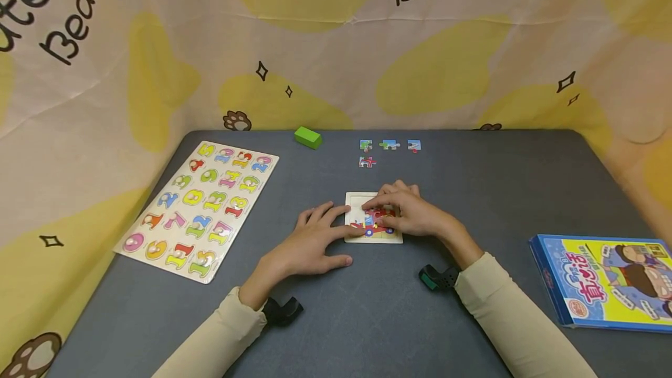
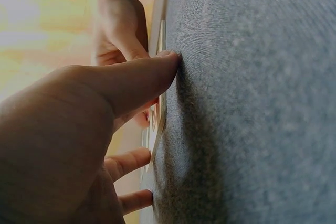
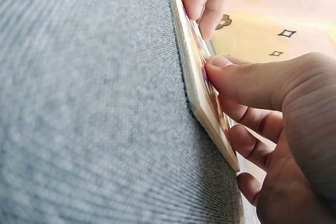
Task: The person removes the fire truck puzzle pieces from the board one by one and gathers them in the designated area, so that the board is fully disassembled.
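In the head view a small jigsaw puzzle in a pale tray (image 1: 374, 239) lies mid-table, showing part of a red vehicle picture (image 1: 371, 220). My left hand (image 1: 313, 244) is at the tray's left side, fingers extended, with one fingertip on the lower left of the picture. My right hand (image 1: 415, 210) reaches over from the right, its thumb and fingertips spread on the jigsaw pieces. The right wrist view shows that thumb (image 3: 244, 80) against the puzzle surface. No piece shows lifted between the fingers, though they hide part of the picture.
Several loose jigsaw pieces (image 1: 389, 144) lie behind the tray. A green block (image 1: 308, 137) stands near the back edge. On the left is a number board (image 1: 196, 209); at the right, a blue and yellow box (image 1: 614, 282). Patterned cloth (image 1: 336, 57) hangs behind the table.
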The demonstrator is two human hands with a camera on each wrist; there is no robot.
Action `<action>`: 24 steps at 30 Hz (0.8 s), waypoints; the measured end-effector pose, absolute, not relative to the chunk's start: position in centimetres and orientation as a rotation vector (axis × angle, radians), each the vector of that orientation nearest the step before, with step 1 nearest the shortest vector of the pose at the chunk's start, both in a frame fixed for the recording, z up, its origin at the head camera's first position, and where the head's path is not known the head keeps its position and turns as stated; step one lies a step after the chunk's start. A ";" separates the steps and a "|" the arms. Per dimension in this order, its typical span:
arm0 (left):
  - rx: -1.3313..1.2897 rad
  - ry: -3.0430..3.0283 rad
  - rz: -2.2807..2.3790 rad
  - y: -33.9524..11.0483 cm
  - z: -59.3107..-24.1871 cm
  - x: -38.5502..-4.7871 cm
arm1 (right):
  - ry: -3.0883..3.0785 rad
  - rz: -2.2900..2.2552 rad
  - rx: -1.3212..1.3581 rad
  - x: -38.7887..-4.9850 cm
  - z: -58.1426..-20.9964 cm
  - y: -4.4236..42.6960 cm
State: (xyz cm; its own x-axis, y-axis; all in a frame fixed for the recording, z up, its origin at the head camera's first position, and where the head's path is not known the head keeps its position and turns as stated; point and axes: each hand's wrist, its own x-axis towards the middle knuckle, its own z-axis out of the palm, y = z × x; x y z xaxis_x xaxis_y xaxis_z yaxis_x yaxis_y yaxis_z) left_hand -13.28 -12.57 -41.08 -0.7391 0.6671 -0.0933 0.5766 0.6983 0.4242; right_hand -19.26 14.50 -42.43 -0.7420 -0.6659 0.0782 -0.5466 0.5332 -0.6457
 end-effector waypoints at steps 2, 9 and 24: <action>0.998 2.668 0.550 -12.6 -41.1 -13.3 | 2.598 -0.990 -1.044 -19.2 -42.4 14.5; 1.004 2.661 0.551 -12.7 -40.9 -13.1 | 2.613 -0.981 -1.039 -19.1 -42.3 14.6; 0.994 2.664 0.572 -12.7 -41.0 -13.3 | 2.577 -1.103 -0.981 -19.6 -42.3 15.4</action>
